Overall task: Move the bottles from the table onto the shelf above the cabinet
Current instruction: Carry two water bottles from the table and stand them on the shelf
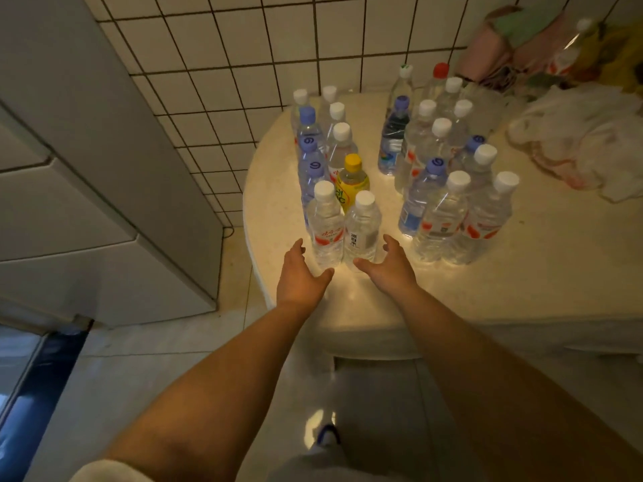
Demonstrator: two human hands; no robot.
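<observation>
Clear bottles [342, 234] — open hands alongside

We reach forward with both bare forearms, which run from the near edge of the view up toward the far middle, drawing closer together as they go. Our left hand [301, 274] is open, palm turned inward to the right, the thumb spread toward the right and the fingers pointing far and slightly up. Our right hand [389, 264] mirrors it, open with the palm facing left, the thumb stretched left and the fingers curled loosely at the far end. The two hands sit near each other with a gap between the thumbs, and neither grips anything. A pale sleeve edge shows at our left upper arm, near the bottom.
</observation>
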